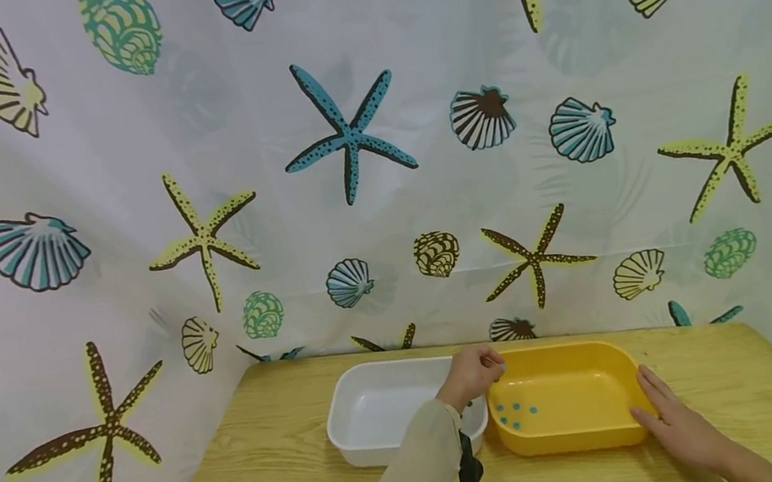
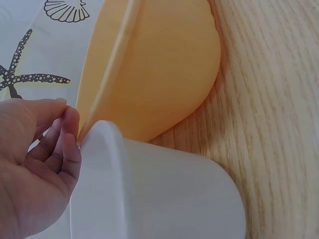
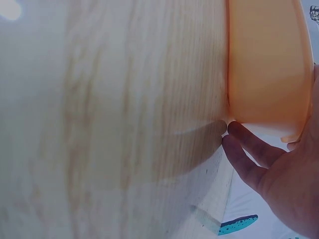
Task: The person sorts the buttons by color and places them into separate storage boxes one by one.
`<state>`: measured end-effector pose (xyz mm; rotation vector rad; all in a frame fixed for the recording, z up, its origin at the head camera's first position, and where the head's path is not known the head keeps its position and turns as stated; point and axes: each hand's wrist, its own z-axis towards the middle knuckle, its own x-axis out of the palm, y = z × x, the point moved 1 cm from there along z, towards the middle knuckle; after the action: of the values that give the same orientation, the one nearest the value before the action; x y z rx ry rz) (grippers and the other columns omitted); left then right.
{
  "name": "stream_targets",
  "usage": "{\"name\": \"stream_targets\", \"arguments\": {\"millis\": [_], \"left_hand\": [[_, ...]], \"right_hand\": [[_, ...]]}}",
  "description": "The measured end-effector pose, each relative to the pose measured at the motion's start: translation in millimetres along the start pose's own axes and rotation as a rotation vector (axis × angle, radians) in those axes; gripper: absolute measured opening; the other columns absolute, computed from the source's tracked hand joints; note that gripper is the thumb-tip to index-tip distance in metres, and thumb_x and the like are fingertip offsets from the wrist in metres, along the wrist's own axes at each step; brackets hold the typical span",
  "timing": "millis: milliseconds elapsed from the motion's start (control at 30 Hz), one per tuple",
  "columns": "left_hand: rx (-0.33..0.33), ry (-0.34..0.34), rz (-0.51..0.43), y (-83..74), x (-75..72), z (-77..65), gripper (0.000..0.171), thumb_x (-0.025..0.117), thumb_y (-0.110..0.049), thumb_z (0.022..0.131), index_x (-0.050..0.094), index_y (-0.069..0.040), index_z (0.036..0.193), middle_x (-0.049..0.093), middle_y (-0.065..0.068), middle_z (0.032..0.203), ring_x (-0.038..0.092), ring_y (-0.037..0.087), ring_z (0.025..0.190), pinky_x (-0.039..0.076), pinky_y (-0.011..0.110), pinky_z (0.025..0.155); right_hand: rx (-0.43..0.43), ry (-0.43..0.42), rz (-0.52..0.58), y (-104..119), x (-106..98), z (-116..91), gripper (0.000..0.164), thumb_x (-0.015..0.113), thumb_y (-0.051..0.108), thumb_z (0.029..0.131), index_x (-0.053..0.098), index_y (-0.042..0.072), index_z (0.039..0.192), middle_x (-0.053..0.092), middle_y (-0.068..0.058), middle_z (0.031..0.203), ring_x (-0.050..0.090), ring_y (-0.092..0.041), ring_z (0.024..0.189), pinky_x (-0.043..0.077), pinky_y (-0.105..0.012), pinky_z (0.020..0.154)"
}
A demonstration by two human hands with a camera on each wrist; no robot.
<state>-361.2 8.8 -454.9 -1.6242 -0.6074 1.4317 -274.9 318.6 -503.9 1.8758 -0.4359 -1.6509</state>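
My left hand hangs over the place where the white tub and the yellow tub meet. Its thumb and forefinger pinch a small blue round piece above the yellow tub's left end. In the left wrist view, the fingertips meet and the piece is hidden. Several similar blue pieces lie on the yellow tub's floor at the left. My right hand rests against the yellow tub's right end, fingers extended along the outer wall and thumb by the rim.
Both tubs stand side by side on a wood-grain table. A few small dark pieces show in the white tub beside the left wrist. Behind and at the sides hangs a white curtain printed with shells and starfish.
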Motion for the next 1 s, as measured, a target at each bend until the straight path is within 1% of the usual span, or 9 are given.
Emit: {"name": "stream_targets", "arguments": {"millis": [200,367,533,633,733,833,1000], "left_hand": [[-0.013,-0.017,-0.001,1.6,-0.7,1.5,0.013,0.065,-0.007,0.088,0.069,-0.001,0.099,0.062,0.000,0.082,0.057,0.012,0.073,0.049,0.025,0.065],[0.015,-0.005,0.018,0.7,-2.4,-1.3,0.016,0.065,-0.006,0.088,0.068,0.000,0.102,0.063,0.001,0.085,0.057,0.013,0.077,0.050,0.026,0.068],[0.028,0.031,0.031,-0.5,-6.2,-7.4,0.016,0.065,-0.007,0.088,0.068,0.001,0.101,0.063,0.002,0.085,0.056,0.014,0.077,0.049,0.028,0.068],[0.022,0.042,0.048,0.5,-10.0,-13.7,0.015,0.066,-0.009,0.088,0.069,-0.001,0.101,0.063,0.000,0.085,0.057,0.013,0.077,0.049,0.028,0.068],[0.030,0.044,0.073,2.0,-14.8,-22.4,0.016,0.066,-0.012,0.089,0.069,-0.002,0.101,0.064,0.000,0.086,0.058,0.013,0.079,0.050,0.028,0.070],[0.065,0.059,0.100,3.4,-20.2,-32.3,0.019,0.065,-0.012,0.089,0.068,0.000,0.102,0.064,0.001,0.088,0.059,0.017,0.082,0.050,0.031,0.072],[0.148,0.076,0.187,8.3,-27.0,-48.9,0.017,0.063,-0.013,0.088,0.067,-0.001,0.100,0.063,0.002,0.089,0.059,0.019,0.085,0.049,0.031,0.074]], "right_hand": [[-0.006,-0.010,-0.007,4,0,0,0.077,0.037,0.044,0.101,0.007,-0.013,0.145,-0.003,-0.030,0.152,0.003,-0.050,0.136,0.009,-0.063,0.103],[-0.017,-0.014,-0.019,2,-1,2,0.077,0.037,0.043,0.102,0.008,-0.014,0.145,-0.002,-0.031,0.151,0.004,-0.050,0.136,0.010,-0.063,0.103],[-0.020,-0.014,-0.011,0,-3,4,0.077,0.037,0.042,0.102,0.008,-0.015,0.144,-0.002,-0.031,0.151,0.003,-0.050,0.136,0.009,-0.064,0.103],[-0.023,-0.020,-0.009,-1,-4,5,0.076,0.037,0.041,0.102,0.008,-0.015,0.144,-0.002,-0.031,0.151,0.003,-0.050,0.136,0.009,-0.064,0.103],[-0.027,-0.025,-0.008,-2,-5,6,0.076,0.038,0.041,0.102,0.009,-0.015,0.144,-0.002,-0.031,0.151,0.003,-0.050,0.136,0.009,-0.064,0.103],[-0.033,-0.031,-0.005,-3,-4,8,0.076,0.038,0.042,0.102,0.009,-0.015,0.144,-0.003,-0.031,0.151,0.004,-0.050,0.135,0.010,-0.065,0.103],[-0.067,-0.060,-0.002,-5,-4,7,0.074,0.041,0.039,0.101,0.013,-0.014,0.144,-0.001,-0.032,0.151,0.006,-0.053,0.134,0.013,-0.067,0.101]]}}
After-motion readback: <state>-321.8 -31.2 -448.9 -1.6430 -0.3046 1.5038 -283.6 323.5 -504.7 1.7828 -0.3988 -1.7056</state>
